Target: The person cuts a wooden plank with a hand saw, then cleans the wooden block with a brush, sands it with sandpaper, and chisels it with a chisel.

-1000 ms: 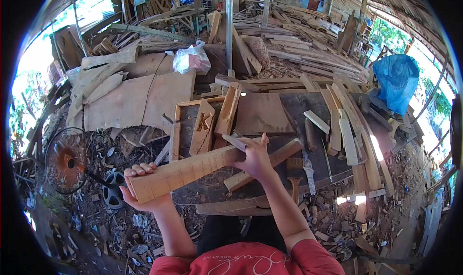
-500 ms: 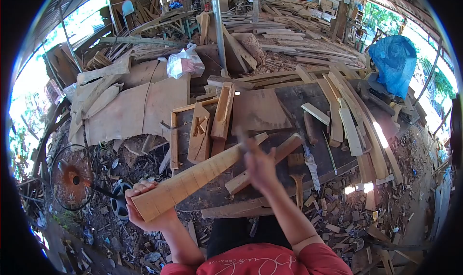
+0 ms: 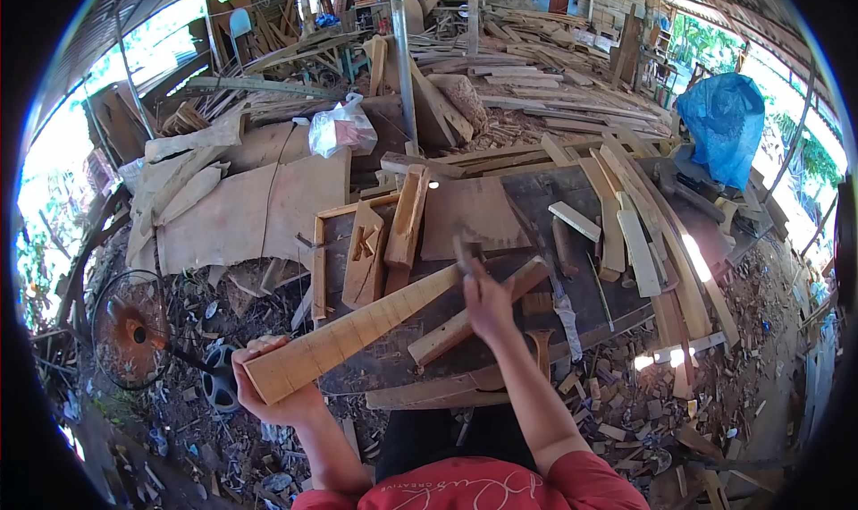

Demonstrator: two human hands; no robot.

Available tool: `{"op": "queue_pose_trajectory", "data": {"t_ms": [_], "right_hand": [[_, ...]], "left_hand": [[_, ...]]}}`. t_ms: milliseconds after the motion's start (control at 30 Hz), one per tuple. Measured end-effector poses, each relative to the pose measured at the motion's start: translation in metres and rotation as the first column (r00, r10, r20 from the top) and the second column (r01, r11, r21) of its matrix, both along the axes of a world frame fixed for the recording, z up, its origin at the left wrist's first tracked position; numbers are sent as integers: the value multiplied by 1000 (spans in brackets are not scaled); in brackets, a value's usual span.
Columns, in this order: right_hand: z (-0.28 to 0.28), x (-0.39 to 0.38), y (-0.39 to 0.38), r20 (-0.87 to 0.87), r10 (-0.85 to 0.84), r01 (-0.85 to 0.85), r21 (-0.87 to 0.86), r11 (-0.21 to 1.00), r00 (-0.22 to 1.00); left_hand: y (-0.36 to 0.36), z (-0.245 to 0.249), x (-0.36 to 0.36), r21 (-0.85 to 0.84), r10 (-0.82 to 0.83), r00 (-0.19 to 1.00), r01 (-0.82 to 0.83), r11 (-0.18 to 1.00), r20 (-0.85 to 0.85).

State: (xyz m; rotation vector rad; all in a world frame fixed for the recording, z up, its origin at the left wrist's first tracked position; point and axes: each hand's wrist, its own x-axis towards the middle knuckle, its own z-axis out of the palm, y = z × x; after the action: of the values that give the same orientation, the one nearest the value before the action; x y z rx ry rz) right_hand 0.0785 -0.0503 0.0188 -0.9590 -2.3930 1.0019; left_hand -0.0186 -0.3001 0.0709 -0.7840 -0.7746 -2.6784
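My left hand is wrapped round the wide near end of a long tapered wooden piece, which slants up to the right and bears several cross lines. At its narrow far end, my right hand is closed on a dark, blurred object that I cannot make out. Beneath my right hand a wooden bar lies across the dark workbench. Behind the tapered piece are a block with a carved K and a hollowed wooden block.
Long boards lie along the bench's right side, near a blue plastic bag. A fan stands at left. A white plastic bag rests on sheets behind. Wood scraps cover the ground.
My right hand and the dark object have shifted slightly right and down. The view has moved a little; my left hand still holds the tapered piece.
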Motion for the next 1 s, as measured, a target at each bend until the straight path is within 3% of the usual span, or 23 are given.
{"op": "queue_pose_trajectory", "data": {"t_ms": [33, 100, 133, 167, 200, 233, 300, 333, 400, 467, 500, 567, 600, 667, 733, 833, 867, 933, 967, 1000], "right_hand": [[-1, -3, 1, 2, 4, -4, 4, 1000, 1000], [0, -17, -3, 41, -79, 62, 318, 946, 996], [34, -12, -23, 242, 105, -165, 241, 957, 965], [28, -17, -49, -33, 228, -203, 347, 916, 973], [18, -15, -71, -288, 359, -203, 456, 867, 888], [19, -9, -79, -287, 361, -206, 453, 867, 887], [26, 0, -92, -286, 555, -382, 485, 787, 781], [9, -5, -80, -346, 446, -259, 470, 843, 825], [7, -6, -32, -107, 165, -138, 223, 965, 980], [-33, -16, 26, -191, -65, 124, 316, 941, 979], [-25, -19, 28, -185, -64, 122, 324, 938, 981], [2, -21, 22, 195, -77, 1, 366, 931, 978], [30, -18, -4, 215, 9, -81, 332, 940, 977], [30, -13, -51, -145, 295, -214, 413, 885, 944], [40, -6, -95, -416, 477, -237, 508, 828, 774], [20, -4, -68, -404, 440, -256, 433, 864, 802], [21, -2, -48, -266, 306, -233, 273, 933, 914], [24, -5, -1, 60, 79, -84, 88, 993, 995], [13, -7, 8, 65, 82, -88, 88, 992, 994], [2, -11, 15, -36, 6, -1, 128, 992, 999]], "left_hand": [[1, 0, -3, 11, 7, 1000, -8, 1000, 26], [3, 1, -8, 28, 31, 998, -33, 999, 53], [3, 2, -11, 28, 60, 993, -63, 998, 103], [4, 3, -15, 26, 84, 985, -89, 996, 152], [4, 3, -17, -3, 117, 977, -119, 993, 176], [4, 2, -17, -5, 121, 977, -122, 993, 177], [1, 0, -17, 14, 100, 971, -105, 994, 215], [-1, -2, -18, 7, 100, 973, -104, 995, 210], [-3, -8, -19, -40, 181, 953, -177, 983, 243], [-3, -8, -20, -26, 189, 944, -189, 982, 269], [-3, -10, -19, -22, 194, 934, -196, 980, 300], [-1, -5, -17, -13, 183, 937, -187, 982, 296], [0, -3, -15, -5, 177, 943, -183, 983, 281], [2, -1, -12, 7, 157, 957, -164, 986, 245], [0, -1, -7, 16, 125, 975, -130, 991, 181], [-1, 3, -3, 5, 86, 991, -87, 996, 107], [-1, 3, -3, -1, 75, 991, -76, 997, 110], [0, 4, -2, -8, 84, 990, -83, 996, 115], [0, 5, -2, -24, 93, 990, -91, 996, 109], [0, 5, -2, -2, 76, 991, -76, 997, 107]]}}
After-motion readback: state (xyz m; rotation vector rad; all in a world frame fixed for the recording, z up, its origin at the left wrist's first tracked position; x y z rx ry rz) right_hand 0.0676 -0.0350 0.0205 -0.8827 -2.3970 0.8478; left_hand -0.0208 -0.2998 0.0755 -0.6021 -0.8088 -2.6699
